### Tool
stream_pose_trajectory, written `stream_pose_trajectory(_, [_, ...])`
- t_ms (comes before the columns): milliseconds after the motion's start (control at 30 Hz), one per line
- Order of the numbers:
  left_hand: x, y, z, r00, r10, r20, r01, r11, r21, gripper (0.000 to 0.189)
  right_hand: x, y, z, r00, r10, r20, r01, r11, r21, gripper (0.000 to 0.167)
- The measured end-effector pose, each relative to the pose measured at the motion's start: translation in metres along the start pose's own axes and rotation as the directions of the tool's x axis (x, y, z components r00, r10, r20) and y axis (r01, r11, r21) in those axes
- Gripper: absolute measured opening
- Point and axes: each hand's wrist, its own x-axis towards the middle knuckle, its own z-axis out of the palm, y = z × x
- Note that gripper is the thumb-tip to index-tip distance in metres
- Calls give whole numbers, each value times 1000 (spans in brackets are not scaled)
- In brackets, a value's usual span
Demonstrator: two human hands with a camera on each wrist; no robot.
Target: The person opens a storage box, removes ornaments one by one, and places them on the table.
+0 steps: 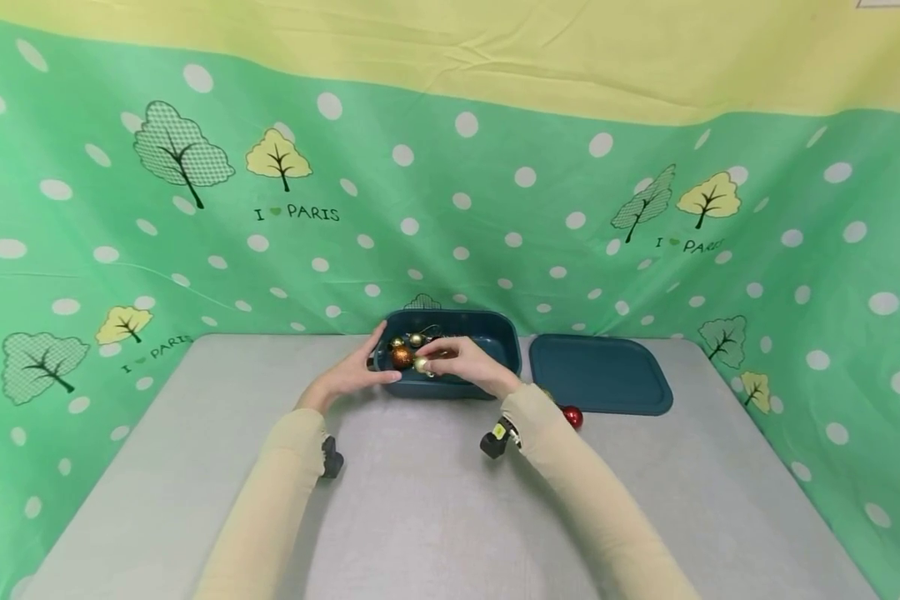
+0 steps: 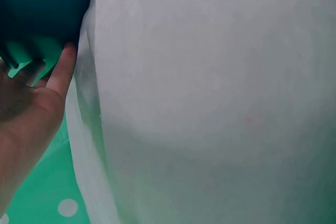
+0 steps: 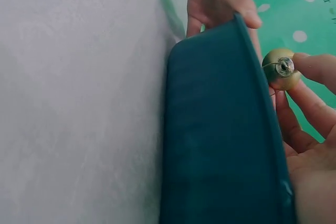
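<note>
In the head view a dark blue plastic box [image 1: 450,390] stands near the back of the table. My left hand [image 1: 351,372] grips its left end, thumb over the front rim and fingers along the outer side; the left wrist view shows this hand [image 2: 44,95] against the box wall. My right hand [image 1: 461,362] pinches a gold Christmas ball [image 1: 421,364] just inside the box. Close up in the right wrist view, this gold ball [image 3: 282,69] has its silver cap and hook showing above the rim. An orange glitter ball [image 1: 402,357] and smaller gold balls [image 1: 417,340] lie in the box.
A flat blue lid [image 1: 600,375] lies right of the box. At its front edge sits a shiny red ball [image 1: 572,417], partly behind my right sleeve. A green dotted cloth [image 1: 495,208] hangs around the grey table [image 1: 420,517].
</note>
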Motion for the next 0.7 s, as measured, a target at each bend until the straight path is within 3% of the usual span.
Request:
stream_pose_trajectory(133, [-1,4,-1,1000,-9,17,9,1000,-15,105,-9,-4,-4,1000,-12,-6,12,1000,3,34])
stream_pose_trajectory(367, [-18,36,-2,999,-12,37,13,1000,-21,105,-25,-8,-11,999,-33,-20,32,999,-34,33])
stream_pose_trajectory(467, [-20,37,-2,999,-14,40,16,999,-29,106,-32,-8,-14,999,-45,-26,44,998,-45,31])
stream_pose_trajectory(533, [-20,36,-2,999,-14,40,15,999,-39,107,-36,-7,-15,998,-53,-32,52,997,-50,30])
stream_pose_trajectory(700, [-6,10,0,1000,-13,15,13,999,-30,107,-51,-8,-17,997,-54,-53,51,997,-53,30])
